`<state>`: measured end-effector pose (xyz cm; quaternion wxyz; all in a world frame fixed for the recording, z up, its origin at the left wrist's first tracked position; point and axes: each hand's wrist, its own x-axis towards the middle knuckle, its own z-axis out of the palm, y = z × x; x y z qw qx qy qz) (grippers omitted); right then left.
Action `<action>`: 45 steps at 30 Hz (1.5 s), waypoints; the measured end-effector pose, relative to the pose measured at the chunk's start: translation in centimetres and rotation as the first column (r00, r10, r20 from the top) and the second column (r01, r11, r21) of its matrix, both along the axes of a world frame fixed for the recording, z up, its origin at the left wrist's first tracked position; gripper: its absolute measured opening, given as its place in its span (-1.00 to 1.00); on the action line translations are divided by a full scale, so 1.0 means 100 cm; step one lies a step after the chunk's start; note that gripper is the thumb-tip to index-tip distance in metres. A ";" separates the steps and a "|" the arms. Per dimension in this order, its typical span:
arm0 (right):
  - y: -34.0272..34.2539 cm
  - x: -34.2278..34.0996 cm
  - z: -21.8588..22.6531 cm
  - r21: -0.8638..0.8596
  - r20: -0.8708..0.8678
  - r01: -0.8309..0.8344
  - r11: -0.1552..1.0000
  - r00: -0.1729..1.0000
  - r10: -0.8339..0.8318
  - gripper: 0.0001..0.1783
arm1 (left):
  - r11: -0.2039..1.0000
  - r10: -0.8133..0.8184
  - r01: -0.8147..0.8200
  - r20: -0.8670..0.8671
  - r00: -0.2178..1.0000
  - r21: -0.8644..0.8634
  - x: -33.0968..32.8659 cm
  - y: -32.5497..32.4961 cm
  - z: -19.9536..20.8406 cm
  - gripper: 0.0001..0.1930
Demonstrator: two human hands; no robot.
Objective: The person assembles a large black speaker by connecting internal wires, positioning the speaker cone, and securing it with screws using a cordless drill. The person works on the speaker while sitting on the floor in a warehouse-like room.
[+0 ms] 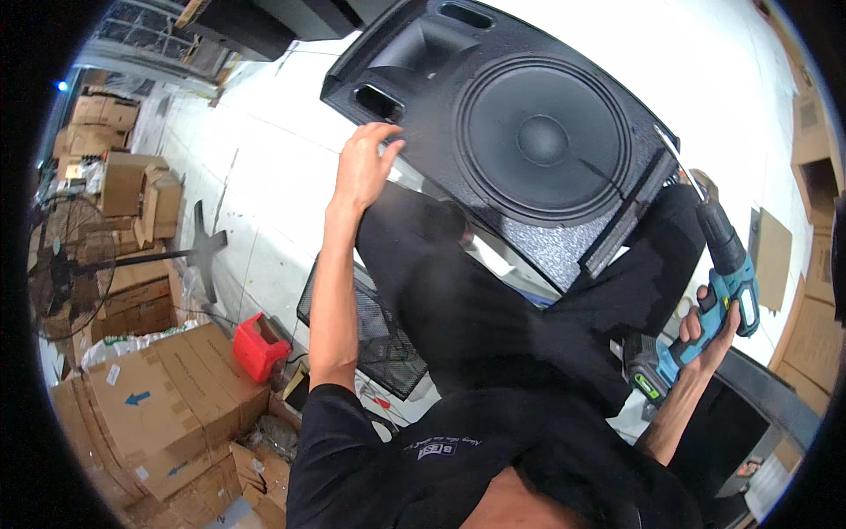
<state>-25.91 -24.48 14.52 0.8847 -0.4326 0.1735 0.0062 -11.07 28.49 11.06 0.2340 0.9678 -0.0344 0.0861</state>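
Observation:
A black loudspeaker cabinet [564, 231] lies on its back before my knees, its large round cone [502, 132] facing up. At its far left are a horn recess [421, 51] and slot-shaped openings [379, 103]. My right hand [712, 328] grips the handle of a teal and black cordless drill [728, 264]. The drill's long bit [680, 163] points up and left, its tip near the cabinet's right corner; whether it touches, I cannot tell. My left hand [366, 159] is raised by the cabinet's left edge, fingers apart, with nothing in it.
Cardboard boxes [176, 397] are stacked at the left, with a red plastic bin [261, 347] beside them. A standing fan [70, 264] is at the far left. A black mesh grille [383, 344] lies by my left leg. More cartons [806, 331] line the right side.

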 end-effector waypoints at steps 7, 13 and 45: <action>-0.007 0.001 -0.045 0.131 -0.054 -0.022 0.991 0.998 0.029 -0.32 | 0.960 -0.227 0.234 -0.061 0.972 0.154 0.002 -0.013 0.008 -0.78; -0.010 -0.004 -0.058 0.177 -0.064 -0.056 0.983 0.996 0.069 -0.33 | 0.899 -0.312 0.335 -0.122 0.942 0.283 0.010 -0.031 0.012 -0.75; 0.038 -0.012 0.006 -0.162 -0.051 -0.425 0.890 0.905 0.423 -0.25 | 0.094 -0.303 0.000 -0.028 0.953 -0.996 -0.054 -0.123 -0.006 -0.82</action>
